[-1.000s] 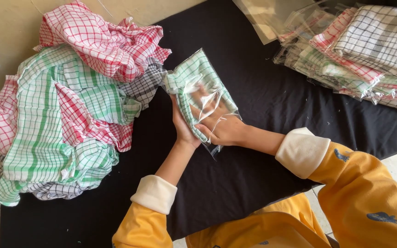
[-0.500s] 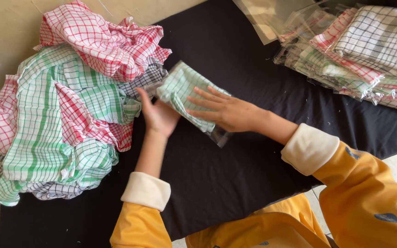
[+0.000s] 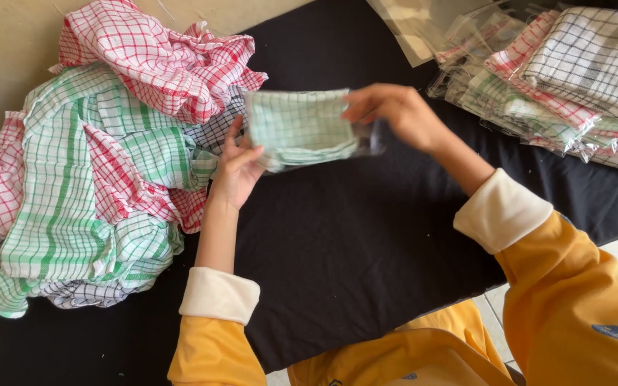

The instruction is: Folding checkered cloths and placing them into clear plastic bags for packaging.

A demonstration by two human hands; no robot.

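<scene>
A bagged green checked cloth (image 3: 300, 129) hangs crosswise above the black tabletop (image 3: 366, 236), left hand (image 3: 237, 168) cupping one end, right hand (image 3: 395, 111) pinching the other.

bagged green checked cloth (image 3: 300, 129) turned from upright-tilted to lying crosswise, lifted off black mat (image 3: 366, 243); right hand (image 3: 395, 111) moved from on top to pinching its right end, left hand (image 3: 236, 168) now under left end
</scene>
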